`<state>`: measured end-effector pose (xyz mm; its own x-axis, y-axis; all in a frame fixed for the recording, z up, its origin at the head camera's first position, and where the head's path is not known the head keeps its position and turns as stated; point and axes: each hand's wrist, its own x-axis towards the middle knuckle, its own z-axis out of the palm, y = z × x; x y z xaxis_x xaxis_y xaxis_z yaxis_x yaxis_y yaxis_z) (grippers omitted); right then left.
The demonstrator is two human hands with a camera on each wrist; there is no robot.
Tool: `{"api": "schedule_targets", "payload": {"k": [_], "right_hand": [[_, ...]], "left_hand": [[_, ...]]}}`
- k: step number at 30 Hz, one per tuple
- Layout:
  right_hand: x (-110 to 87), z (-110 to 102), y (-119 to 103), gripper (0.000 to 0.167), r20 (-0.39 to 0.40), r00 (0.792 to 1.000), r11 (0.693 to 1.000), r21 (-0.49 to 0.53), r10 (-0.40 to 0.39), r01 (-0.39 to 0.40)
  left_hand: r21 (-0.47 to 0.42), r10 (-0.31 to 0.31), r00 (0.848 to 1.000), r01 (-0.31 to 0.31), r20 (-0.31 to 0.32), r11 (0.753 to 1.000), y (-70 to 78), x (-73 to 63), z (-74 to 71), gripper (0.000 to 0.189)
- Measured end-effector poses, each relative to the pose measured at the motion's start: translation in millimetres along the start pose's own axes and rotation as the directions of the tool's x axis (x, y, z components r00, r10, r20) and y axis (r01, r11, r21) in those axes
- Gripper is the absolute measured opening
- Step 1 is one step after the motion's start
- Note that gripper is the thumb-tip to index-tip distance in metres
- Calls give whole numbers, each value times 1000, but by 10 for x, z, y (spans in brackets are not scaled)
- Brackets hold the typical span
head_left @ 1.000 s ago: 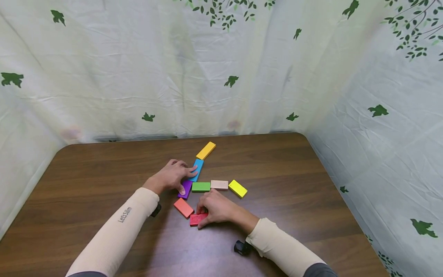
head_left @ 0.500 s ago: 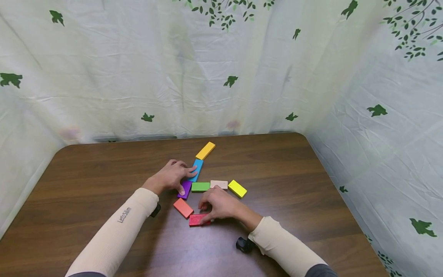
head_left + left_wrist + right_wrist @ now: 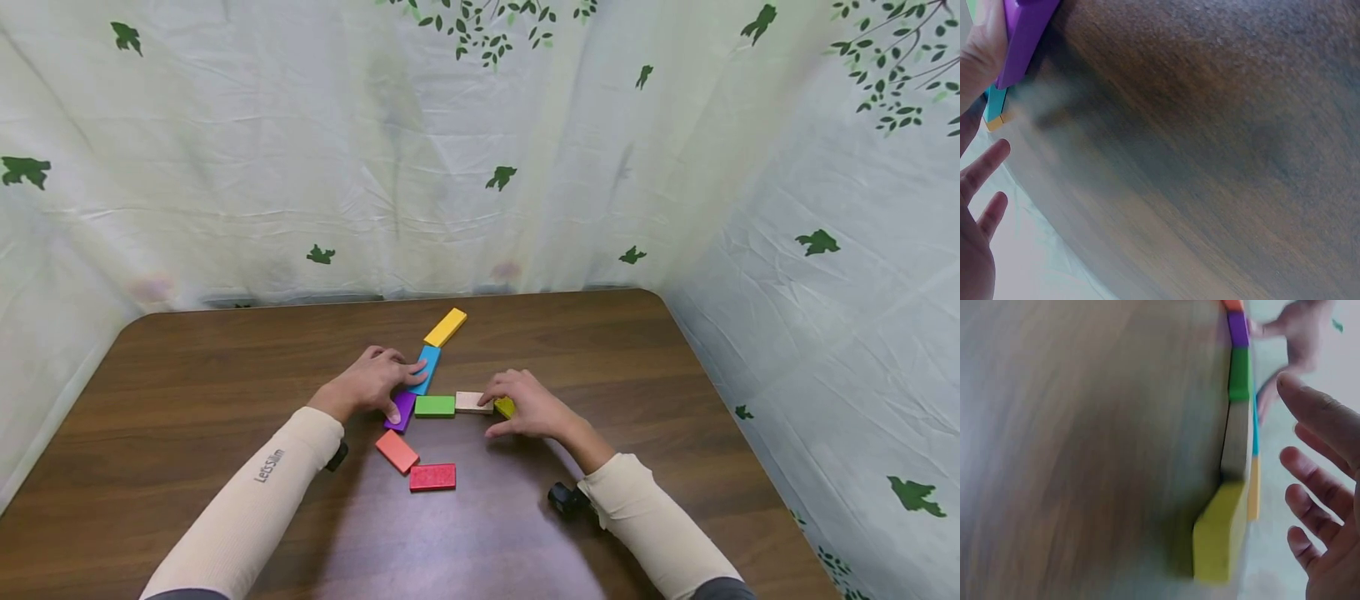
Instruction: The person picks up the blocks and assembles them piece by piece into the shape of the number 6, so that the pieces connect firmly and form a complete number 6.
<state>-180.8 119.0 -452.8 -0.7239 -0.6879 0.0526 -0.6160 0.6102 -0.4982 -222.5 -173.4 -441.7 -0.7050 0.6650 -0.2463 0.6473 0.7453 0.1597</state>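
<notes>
My left hand (image 3: 371,382) rests with its thumb on the purple block (image 3: 406,406) and its index finger across the blue block (image 3: 430,360). In the left wrist view its other fingers stick out away from the blocks. My right hand (image 3: 528,404) hovers above the yellow block (image 3: 505,407), thumb and fingers spread. The right wrist view shows a gap between those fingers and the yellow block (image 3: 1217,540). A pale pink block (image 3: 472,403) lies by the yellow one, with a green block (image 3: 435,407) to its left.
An orange-yellow block (image 3: 446,327) touches the blue block's far end. Nearer the front lie a salmon block (image 3: 397,452) and a red block (image 3: 432,477), corners meeting. All rest on a brown wooden table (image 3: 225,400) with a pale leaf-patterned curtain (image 3: 420,167) behind.
My right hand has let go of the red block and moved away and rightward over the yellow block. The red block stays beside the salmon one. My left hand has not moved.
</notes>
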Motion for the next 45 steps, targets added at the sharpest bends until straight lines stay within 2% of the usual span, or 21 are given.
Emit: {"api": "schedule_targets", "payload": {"k": [5,14,22,29,33,45], "right_hand": [[-78,-66,161,43,-3,1000,1000,20,9,-9],[-144,-147,341,51,117,993,998,57,-1,-6],[-155,-183,462,60,217,976,998,62,-22,9],[-135,-219,489,64,295,955,997,69,15,-37],[-109,-239,474,64,310,951,997,73,14,-39],[-84,-243,462,55,295,955,997,78,-16,-7]], "left_hand": [[7,5,1000,-4,-7,1000,-3,-2,-2,88],[8,4,1000,-4,3,1000,7,-6,-13,88],[11,2,1000,-2,9,1000,10,-5,-16,88],[7,-1,1000,1,8,1000,4,-11,-17,88],[-3,-6,1000,6,6,1000,5,-12,-8,88],[1,-3,1000,3,-2,1000,2,-12,-11,88]]}}
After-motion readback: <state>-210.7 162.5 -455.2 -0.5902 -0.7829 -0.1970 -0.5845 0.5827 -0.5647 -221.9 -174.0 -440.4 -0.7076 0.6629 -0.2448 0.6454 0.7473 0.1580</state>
